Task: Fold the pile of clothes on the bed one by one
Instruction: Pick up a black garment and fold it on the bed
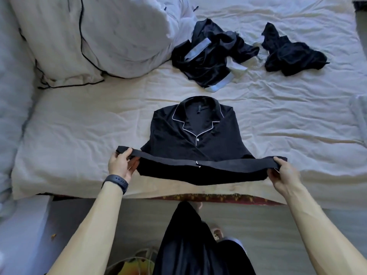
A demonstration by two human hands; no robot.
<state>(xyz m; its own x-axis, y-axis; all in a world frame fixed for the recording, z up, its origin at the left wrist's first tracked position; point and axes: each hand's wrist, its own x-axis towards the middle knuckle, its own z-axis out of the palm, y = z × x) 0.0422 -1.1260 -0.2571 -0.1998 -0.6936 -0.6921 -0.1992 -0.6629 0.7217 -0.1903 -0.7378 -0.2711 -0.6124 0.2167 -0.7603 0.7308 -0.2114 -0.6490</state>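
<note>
Head view looks down on a bed [79, 135] where a black shirt [188, 132] with white piping lies flat near the near edge, collar toward the far edge. The left hand [119, 163] grips the hem's left corner and the right hand [284, 175] grips its right corner, so the 2 hands are wide apart with the hem stretched and raised between them. Beyond the shirt lie a trimmed garment [208, 58] with pale blue bands and a black garment [292, 54]. A white duvet [99, 36] is bunched in the far left corner.
</note>
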